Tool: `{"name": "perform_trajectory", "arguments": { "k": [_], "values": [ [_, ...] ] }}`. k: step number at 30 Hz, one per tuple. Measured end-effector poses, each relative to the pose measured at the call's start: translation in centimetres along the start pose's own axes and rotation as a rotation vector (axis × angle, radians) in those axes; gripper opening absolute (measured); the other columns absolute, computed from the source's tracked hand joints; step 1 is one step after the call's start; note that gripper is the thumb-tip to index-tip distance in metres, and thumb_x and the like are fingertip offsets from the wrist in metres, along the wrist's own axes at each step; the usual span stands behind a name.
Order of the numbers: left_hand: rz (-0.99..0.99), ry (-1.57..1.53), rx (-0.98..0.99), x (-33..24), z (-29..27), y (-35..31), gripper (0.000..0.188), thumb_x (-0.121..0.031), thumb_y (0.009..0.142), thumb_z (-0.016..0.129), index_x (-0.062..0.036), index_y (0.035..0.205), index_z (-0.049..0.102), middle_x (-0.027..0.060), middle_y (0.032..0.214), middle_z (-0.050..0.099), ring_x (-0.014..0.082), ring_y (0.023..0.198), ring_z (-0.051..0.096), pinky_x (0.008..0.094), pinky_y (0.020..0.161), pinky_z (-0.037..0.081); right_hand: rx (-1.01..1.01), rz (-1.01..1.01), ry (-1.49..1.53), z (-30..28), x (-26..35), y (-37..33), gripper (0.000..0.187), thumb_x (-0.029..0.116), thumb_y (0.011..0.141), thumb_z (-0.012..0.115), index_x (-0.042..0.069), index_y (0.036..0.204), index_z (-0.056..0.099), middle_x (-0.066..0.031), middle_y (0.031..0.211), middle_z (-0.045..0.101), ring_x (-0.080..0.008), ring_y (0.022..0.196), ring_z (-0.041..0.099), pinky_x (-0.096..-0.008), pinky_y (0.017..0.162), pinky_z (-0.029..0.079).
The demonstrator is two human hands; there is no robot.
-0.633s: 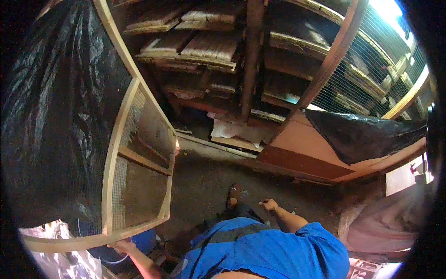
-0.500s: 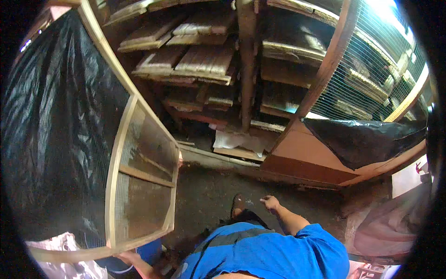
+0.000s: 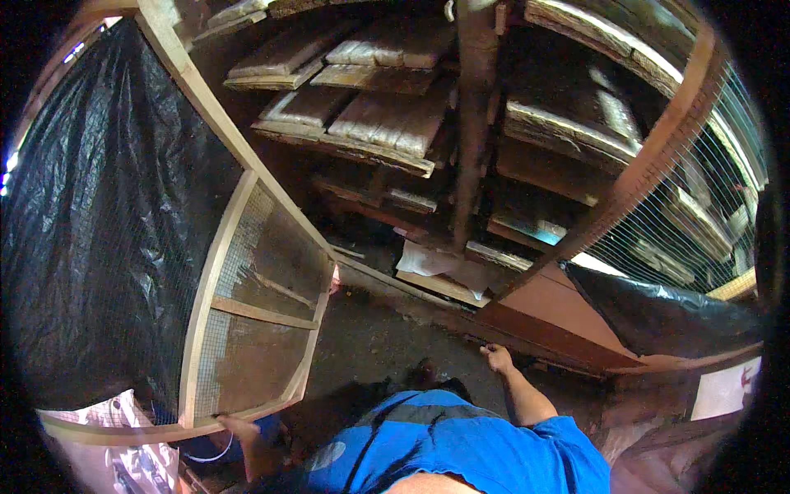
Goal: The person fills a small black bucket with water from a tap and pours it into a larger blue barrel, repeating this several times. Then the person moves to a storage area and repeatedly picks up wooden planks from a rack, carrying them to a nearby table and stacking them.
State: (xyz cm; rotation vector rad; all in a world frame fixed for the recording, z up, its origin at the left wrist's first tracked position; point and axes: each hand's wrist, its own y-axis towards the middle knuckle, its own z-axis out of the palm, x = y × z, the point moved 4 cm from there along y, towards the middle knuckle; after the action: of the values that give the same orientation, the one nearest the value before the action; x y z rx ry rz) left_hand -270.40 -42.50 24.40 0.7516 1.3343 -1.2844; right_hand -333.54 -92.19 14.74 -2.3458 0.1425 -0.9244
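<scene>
A wooden-framed screen door of wire mesh, partly lined with black plastic sheeting, stands swung out on my left. My left hand grips its pale edge rail near the bottom of the view, fingers partly hidden by the wood. Out in front of my body, over the dark floor, hangs my right hand. Its fingers are curled in, and nothing shows between them. It is nearest to the low brown panel of the mesh wall, apart from it.
Beyond the doorway, wooden racks carry several rows of flat boards. A pale sheet lies on the lowest level. A raised sill crosses the floor. Wire mesh closes the right side. A blue bucket stands below the door.
My view has turned and moved forward, so the racks and mesh wall sit farther right. My right hand has moved slightly forward and right. My left hand stays on the door rail.
</scene>
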Motion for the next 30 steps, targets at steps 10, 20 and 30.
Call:
{"name": "perform_trajectory", "arguments": {
  "k": [10, 20, 30],
  "values": [
    [-0.626, 0.256, 0.151, 15.0, 15.2, -5.8, 0.084, -0.068, 0.087, 0.046, -0.0139, 0.147, 0.024, 0.0083, 0.148, 0.030, 0.0298, 0.134, 0.034, 0.0384, 0.108, 0.028, 0.480, 0.061, -0.286, 5.0, -20.2, -0.1, 0.032, 0.028, 0.085, 0.055, 0.017, 0.114, 0.061, -0.0070, 0.096, 0.067, -0.0259, 0.080, 0.064, -0.0435, 0.067, 0.052],
    [-0.735, 0.489, 0.732, 25.4, 42.9, -6.4, 0.070, -0.054, 0.092, 0.048, -0.0181, 0.147, 0.026, 0.0087, 0.150, 0.031, 0.0304, 0.129, 0.040, 0.0444, 0.101, 0.036, -0.005, 0.235, 0.291, 3.0, -14.7, -1.9, 0.031, 0.035, 0.085, 0.065, 0.008, 0.098, 0.067, -0.0048, 0.072, 0.063, -0.0166, 0.060, 0.057, -0.0364, 0.051, 0.043],
    [-0.804, 0.541, 0.947, 28.6, 59.2, -8.3, 0.085, -0.069, 0.082, 0.052, -0.0138, 0.144, 0.034, 0.0095, 0.143, 0.040, 0.0298, 0.126, 0.044, 0.0452, 0.093, 0.037, 0.060, 0.265, 0.043, 1.2, 3.6, -3.7, 0.033, 0.030, 0.090, 0.057, 0.009, 0.116, 0.061, -0.0044, 0.102, 0.066, -0.0206, 0.087, 0.061, -0.0351, 0.072, 0.050]
  ]
}}
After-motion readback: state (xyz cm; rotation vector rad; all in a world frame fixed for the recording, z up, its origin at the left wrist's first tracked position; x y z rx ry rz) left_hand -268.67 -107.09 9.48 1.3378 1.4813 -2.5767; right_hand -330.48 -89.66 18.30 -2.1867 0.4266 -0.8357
